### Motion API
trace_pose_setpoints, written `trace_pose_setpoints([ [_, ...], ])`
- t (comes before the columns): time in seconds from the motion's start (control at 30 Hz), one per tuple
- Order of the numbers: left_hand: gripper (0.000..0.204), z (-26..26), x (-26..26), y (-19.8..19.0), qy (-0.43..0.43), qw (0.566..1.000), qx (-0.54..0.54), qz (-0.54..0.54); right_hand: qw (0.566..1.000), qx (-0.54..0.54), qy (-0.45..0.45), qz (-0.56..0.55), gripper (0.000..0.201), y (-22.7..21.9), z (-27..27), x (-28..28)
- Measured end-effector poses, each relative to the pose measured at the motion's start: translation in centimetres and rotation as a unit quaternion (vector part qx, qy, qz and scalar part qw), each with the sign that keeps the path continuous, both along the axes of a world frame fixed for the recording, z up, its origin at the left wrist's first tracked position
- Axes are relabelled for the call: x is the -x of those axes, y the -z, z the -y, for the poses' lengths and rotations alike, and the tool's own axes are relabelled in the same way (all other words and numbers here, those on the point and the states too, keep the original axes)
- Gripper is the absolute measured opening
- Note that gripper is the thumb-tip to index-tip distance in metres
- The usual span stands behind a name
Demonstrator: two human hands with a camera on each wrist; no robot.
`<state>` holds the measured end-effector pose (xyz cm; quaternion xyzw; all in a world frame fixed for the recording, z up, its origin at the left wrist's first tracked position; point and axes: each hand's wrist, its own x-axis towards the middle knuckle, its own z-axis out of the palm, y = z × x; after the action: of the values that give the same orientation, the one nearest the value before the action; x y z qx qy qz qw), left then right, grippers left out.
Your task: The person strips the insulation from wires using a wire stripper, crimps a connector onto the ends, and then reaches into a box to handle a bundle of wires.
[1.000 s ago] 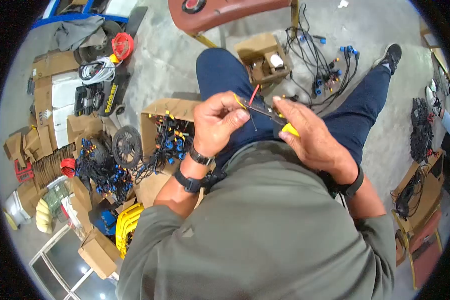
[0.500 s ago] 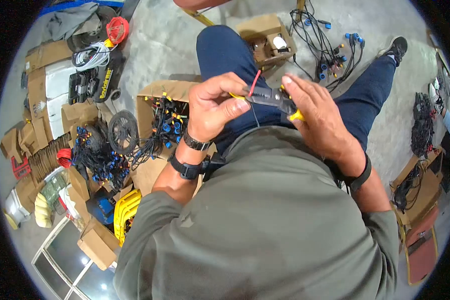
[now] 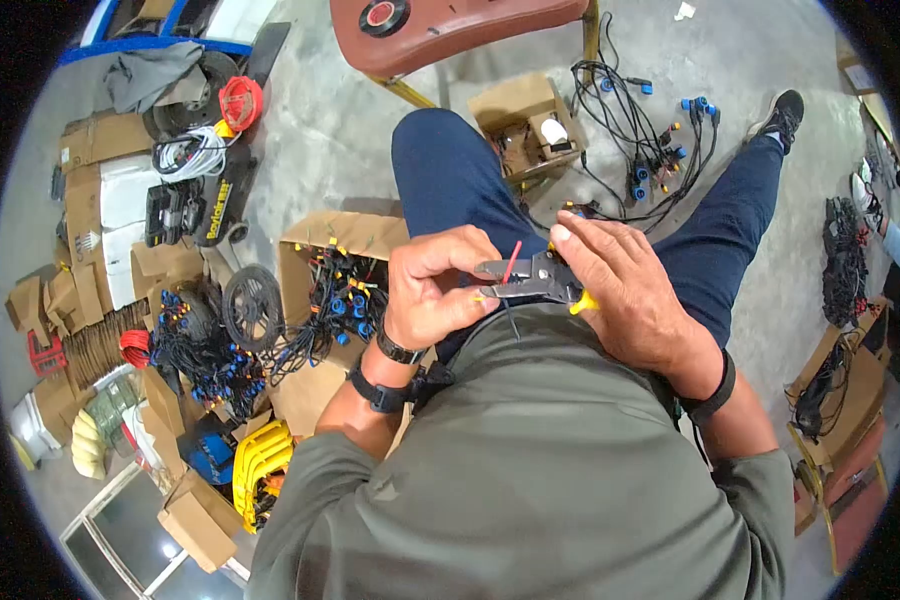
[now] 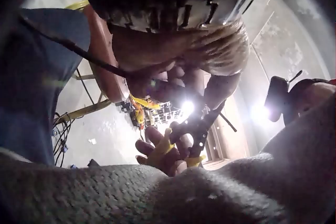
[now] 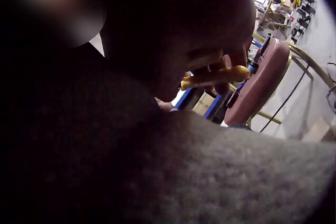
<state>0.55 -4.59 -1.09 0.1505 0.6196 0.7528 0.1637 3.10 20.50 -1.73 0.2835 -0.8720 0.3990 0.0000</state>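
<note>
My left hand point(image 3: 435, 285) pinches the end of a cable between thumb and fingers. From it a red wire point(image 3: 513, 258) sticks up and a dark wire point(image 3: 513, 325) hangs down; a bit of yellow shows at the thumb tip. My right hand point(image 3: 635, 290) grips wire strippers point(image 3: 548, 272) by their yellow handles. The tool's jaws stand apart, pointing at my left fingertips, and overlap the wires in the head view. Behind the left hand, the dark cable point(image 4: 73, 48) runs past the leg in the left wrist view. A yellow handle point(image 5: 218, 77) lies across the right fingers.
A cardboard box point(image 3: 300, 265) of connector cables stands by my left arm. Beyond the knees are a small open box point(image 3: 515, 100), black cables with blue connectors point(image 3: 640, 140) on the floor, and a brown padded stool point(image 3: 460, 30) with a tape roll on it.
The strippers' jaws have parted since half a second ago, when they were nearly together. The tool has turned slightly in the right hand; the left hand still pinches the cable end.
</note>
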Motion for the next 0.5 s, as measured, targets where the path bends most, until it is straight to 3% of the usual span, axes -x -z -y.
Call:
trace_pose_setpoints([
  [0.5,0.02,-0.24,0.25,0.31,0.007,1.0,-0.014,-0.021,0.999,-0.012,-0.019,-0.034,0.065,0.38,-0.11,0.15],
])
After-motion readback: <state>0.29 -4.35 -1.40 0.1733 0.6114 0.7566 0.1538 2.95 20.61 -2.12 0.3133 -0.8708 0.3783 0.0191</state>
